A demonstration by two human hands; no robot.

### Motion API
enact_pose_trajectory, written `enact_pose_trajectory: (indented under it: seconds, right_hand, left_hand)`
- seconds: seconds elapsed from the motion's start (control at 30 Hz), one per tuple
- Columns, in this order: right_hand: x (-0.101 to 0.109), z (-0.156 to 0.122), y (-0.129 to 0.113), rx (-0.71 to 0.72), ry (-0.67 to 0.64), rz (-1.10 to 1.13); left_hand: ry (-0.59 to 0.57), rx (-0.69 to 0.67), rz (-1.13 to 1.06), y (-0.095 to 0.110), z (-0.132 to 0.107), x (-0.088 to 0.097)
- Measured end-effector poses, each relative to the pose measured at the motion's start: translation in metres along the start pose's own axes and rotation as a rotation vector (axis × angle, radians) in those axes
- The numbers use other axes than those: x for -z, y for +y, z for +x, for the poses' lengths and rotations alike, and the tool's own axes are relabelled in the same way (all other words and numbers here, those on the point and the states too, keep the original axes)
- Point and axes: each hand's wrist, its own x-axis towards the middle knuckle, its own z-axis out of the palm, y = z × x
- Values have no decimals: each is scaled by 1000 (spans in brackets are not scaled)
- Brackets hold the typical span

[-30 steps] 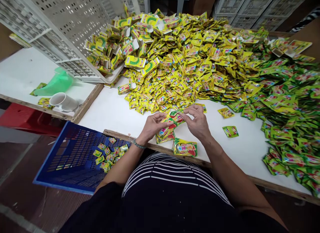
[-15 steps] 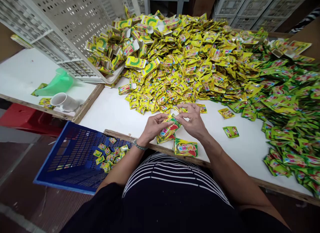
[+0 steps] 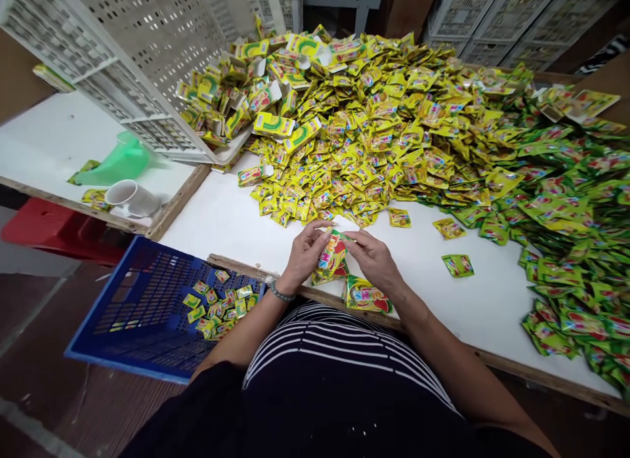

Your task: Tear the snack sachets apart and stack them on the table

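Yellow packets (image 3: pixel 364 143): heaped ahead, in the way.
Green packets (image 3: pixel 575 241): piled at right.
White crate (image 3: pixel 162 35): tilted, yellow cartons (image 3: pixel 273 124) at mouth.
Blue basket (image 3: pixel 167 353): below left, small packs (image 3: pixel 211 300) inside.
Tabletop (image 3: pixel 418 268): bare at middle right, wooden near edge (image 3: pixel 497 361).
Held carton (image 3: pixel 329 258): above near edge, pinched by left fingers (image 3: pixel 317 240) and right fingers (image 3: pixel 358 243).

Just below the frame's centre, the left hand (image 3: pixel 303 258) is pinching with thumb and fingers, and the right hand (image 3: pixel 375 258) is facing it, fingers curling. The left forearm (image 3: pixel 242 331) and right forearm (image 3: pixel 443 343) are slanting inward from the lower frame.
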Motion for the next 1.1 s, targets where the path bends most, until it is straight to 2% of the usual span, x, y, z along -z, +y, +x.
enact_pose_trajectory:
  seconds: [0.07,0.13,0.27,0.43,0.5,0.6,0.7,0.8,0.97,1.1]
  right_hand:
    - [-5,-2,1,-38,9,141]
    - [-8,-4,1,-34,73,214]
    - [-10,-4,-3,30,98,74]
    - [-10,0,-2,-56,89,94]
    - [-9,1,-2,-43,80,40]
    - [-7,0,-5,41,98,-30]
    - [-4,0,-7,90,46,1]
    - [-2,1,-9,8,-17,119]
    - [0,7,-8,-205,2,186]
    - [4,12,-4,-328,-27,365]
  left_hand:
    - [-9,26,-58,-2,0,0]
    - [-2,42,-119,-3,0,-1]
    - [2,32,-152,-5,0,0]
    - [-48,24,-141,-2,1,3]
    - [-54,35,-144,-1,1,5]
    - [-8,69,-151,-1,0,7]
    - [50,88,-149,-2,-2,7]
    - [68,79,-125,-3,-3,7]
    - [32,74,-94,-1,-2,6]
    - [-13,70,-83,2,-2,7]
